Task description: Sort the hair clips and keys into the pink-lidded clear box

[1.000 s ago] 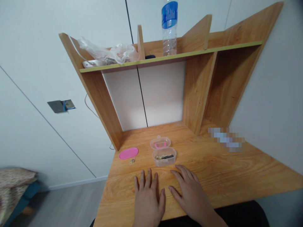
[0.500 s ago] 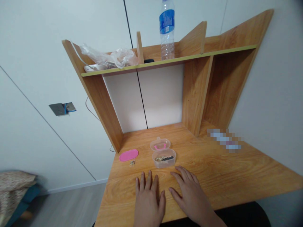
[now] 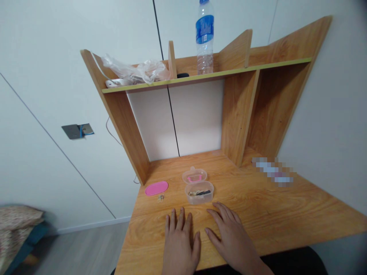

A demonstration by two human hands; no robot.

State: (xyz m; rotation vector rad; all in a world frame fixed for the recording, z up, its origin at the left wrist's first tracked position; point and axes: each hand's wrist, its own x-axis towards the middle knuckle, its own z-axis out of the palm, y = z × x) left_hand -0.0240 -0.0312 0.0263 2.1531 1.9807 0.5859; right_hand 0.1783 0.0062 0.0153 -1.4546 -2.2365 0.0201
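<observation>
My left hand (image 3: 180,244) lies palm down on the wooden desk (image 3: 143,236), fingers spread, holding nothing. To its right, my right hand (image 3: 231,235) rests on the desk too, its fingers apart and nothing in them. Just beyond both hands stands a small clear plastic box (image 3: 199,198) with its lid (image 3: 194,173) swung back. Inside it lie gold-coloured and black small items (image 3: 200,193), too small to name. A pink oval tray (image 3: 156,188) sits to the left, with a few tiny metal pieces (image 3: 161,198) in front of it.
A wooden shelf unit (image 3: 237,114) rises at the back of the desk. On its upper board are a water bottle (image 3: 205,46) and a crumpled plastic bag (image 3: 149,70). A blurred-out item (image 3: 272,171) lies at the right. An open wall socket (image 3: 77,131) shows at left.
The whole view has shifted slightly, with the shelf and bottle a little lower and further right. Both hands stay in the same place on the desk.
</observation>
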